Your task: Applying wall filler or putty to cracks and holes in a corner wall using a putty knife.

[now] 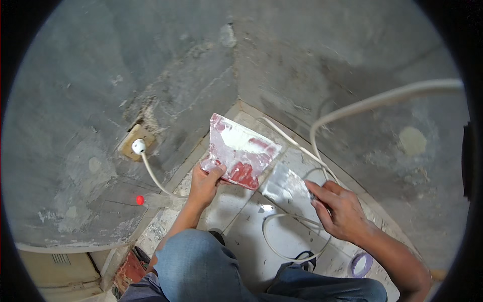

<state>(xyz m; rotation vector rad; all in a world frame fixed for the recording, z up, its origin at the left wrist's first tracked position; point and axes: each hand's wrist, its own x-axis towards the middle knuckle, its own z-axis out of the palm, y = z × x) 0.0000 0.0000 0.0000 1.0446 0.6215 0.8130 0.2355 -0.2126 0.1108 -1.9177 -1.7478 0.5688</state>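
My left hand (205, 183) is closed round the lower left corner of a red plastering board (245, 173), holding it tilted above the floor. A thick band of white filler paste (244, 139) lies along the board's upper part, and thinner smears cover much of the rest. In my right hand (342, 210) is a metal scraper (287, 187) with a wide, shiny blade. My fingers wrap its handle end, which they mostly hide. The blade points left toward the board's lower right edge, close to it; I cannot tell whether they touch.
Two rough grey walls meet in the corner ahead. A white plug (139, 146) sits in a wall socket (127, 144) at left. A white cable (382, 100) loops across the right side and tiled floor. A red-capped clear bottle (156, 201) and a purple tape roll (360, 265) lie nearby.
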